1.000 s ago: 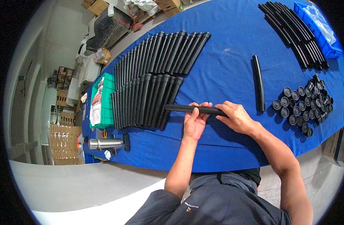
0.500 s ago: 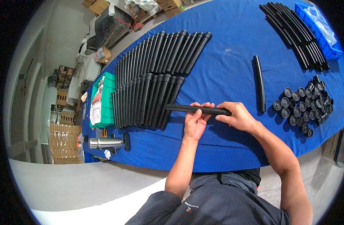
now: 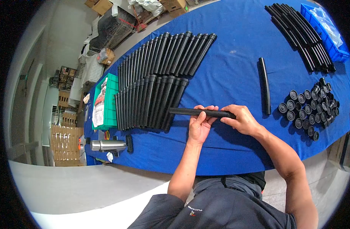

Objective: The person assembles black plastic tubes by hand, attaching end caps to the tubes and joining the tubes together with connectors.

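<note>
A black tube (image 3: 186,111) lies level across both hands above the front part of the blue cloth. My left hand (image 3: 199,124) holds it near the middle, thumb on top and fingers behind. Closed round its right end is my right hand (image 3: 240,119), which hides that end. To the left, two rows of black capped tubes (image 3: 156,99) lie side by side. A single black tube (image 3: 265,86) rests right of my hands. Beyond it is a group of round black caps (image 3: 307,108).
A green bin (image 3: 112,101) with printed bags stands at the left, near a silver flask (image 3: 108,145). At the back right, thin black tubes (image 3: 297,30) lie beside a blue crate (image 3: 341,55). The blue cloth (image 3: 232,68) covers the table.
</note>
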